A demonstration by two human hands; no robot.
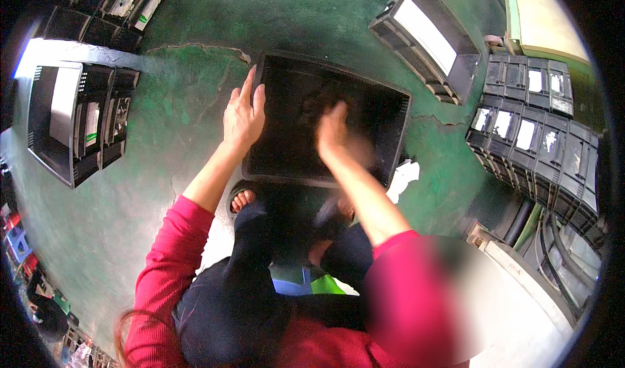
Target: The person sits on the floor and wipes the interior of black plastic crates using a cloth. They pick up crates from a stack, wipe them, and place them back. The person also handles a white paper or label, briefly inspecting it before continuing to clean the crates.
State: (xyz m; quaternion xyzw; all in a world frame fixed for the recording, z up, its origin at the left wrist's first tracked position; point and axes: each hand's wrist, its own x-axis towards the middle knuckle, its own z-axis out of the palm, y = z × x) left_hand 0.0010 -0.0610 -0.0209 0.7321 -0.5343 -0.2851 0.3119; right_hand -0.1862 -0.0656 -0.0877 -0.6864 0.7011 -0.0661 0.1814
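A black plastic crate [290, 179] sits on the floor in front of my feet, its inside dark. My left hand [243, 115] is at the crate's left rim, fingers stretched out and thumb apart, with nothing in it. Over the crate's interior, my right hand [333, 128] is smeared by motion, and its fingers are hard to make out. Whether it holds anything does not show. White paper [404, 178] sticks out beside the crate's near right corner.
Another black crate with a white sheet [426, 34] stands at the far right. Stacked black crates [534, 140] line the right side, above a white surface [521, 296]. More black crates [81, 117] stand at the left. The green floor [189, 101] has cracks.
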